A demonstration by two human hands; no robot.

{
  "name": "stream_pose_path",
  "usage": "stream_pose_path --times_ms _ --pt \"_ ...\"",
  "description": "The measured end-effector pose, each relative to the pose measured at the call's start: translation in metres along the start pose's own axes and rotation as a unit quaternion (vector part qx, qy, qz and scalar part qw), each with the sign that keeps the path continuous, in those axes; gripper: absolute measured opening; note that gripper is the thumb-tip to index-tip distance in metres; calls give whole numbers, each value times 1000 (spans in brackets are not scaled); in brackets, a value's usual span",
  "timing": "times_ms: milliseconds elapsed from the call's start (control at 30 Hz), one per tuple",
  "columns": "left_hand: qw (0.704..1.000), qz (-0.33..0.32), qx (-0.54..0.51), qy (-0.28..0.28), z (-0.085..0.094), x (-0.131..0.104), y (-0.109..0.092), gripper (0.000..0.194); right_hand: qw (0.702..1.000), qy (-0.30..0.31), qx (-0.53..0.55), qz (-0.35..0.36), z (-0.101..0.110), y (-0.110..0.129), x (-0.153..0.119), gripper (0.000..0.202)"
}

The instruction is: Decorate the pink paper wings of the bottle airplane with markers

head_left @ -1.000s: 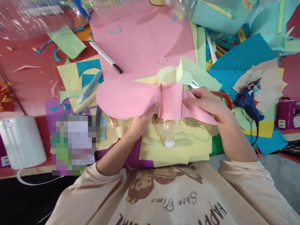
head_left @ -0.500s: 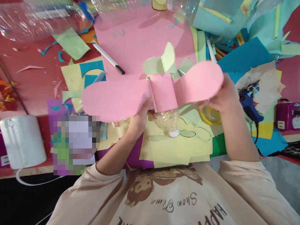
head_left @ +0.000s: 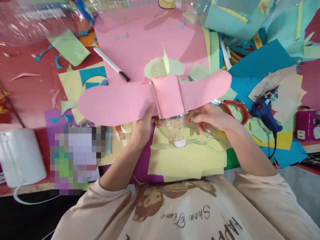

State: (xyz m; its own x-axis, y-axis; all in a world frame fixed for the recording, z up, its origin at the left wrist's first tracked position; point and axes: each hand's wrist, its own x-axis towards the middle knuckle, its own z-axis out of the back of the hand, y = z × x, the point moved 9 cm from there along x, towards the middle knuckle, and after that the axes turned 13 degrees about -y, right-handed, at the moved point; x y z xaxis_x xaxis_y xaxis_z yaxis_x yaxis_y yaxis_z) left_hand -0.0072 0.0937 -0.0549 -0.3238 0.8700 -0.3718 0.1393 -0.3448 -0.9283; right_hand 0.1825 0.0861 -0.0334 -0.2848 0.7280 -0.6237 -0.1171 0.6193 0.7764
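Observation:
A toy airplane made from a clear plastic bottle lies across the middle of the view, its white cap towards me. Pink paper wraps the bottle and spreads into a left wing and a right wing. Pale green tail fins stand at its far end. My left hand pinches the left wing near the bottle, thumb on top and the other fingers partly hidden underneath. Beside the bottle, below the right wing's near edge, my right hand has its fingers apart and grips nothing.
Red-handled scissors lie beyond my right wrist. A blue glue gun rests further right. A white marker with a black tip lies on pink paper. Paper scraps and plastic bottles crowd the far side; a white case stands left.
My right hand has let go of the right wing's tip and moved left towards the bottle. That wing has dropped a little, and the scissors now show. The airplane has shifted slightly left.

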Motion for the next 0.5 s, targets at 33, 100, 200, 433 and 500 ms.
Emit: stream_pose_path --times_ms 33,100,200,433,500 --pt "1000 2 2 -1 1 1 1 31 1000 13 6 -5 -2 -2 0 17" --pt "1000 -2 14 6 1 1 2 31 998 -43 36 13 6 -3 4 28" --pt "998 -20 39 36 -5 -3 -3 34 990 -126 46 40 17 -6 7 31" --pt "991 -30 101 84 -13 -11 -9 35 988 -129 -68 45 16 -15 5 43" --pt "989 -32 113 88 -12 -12 -8 34 984 -147 -93 35 18 -18 3 48"
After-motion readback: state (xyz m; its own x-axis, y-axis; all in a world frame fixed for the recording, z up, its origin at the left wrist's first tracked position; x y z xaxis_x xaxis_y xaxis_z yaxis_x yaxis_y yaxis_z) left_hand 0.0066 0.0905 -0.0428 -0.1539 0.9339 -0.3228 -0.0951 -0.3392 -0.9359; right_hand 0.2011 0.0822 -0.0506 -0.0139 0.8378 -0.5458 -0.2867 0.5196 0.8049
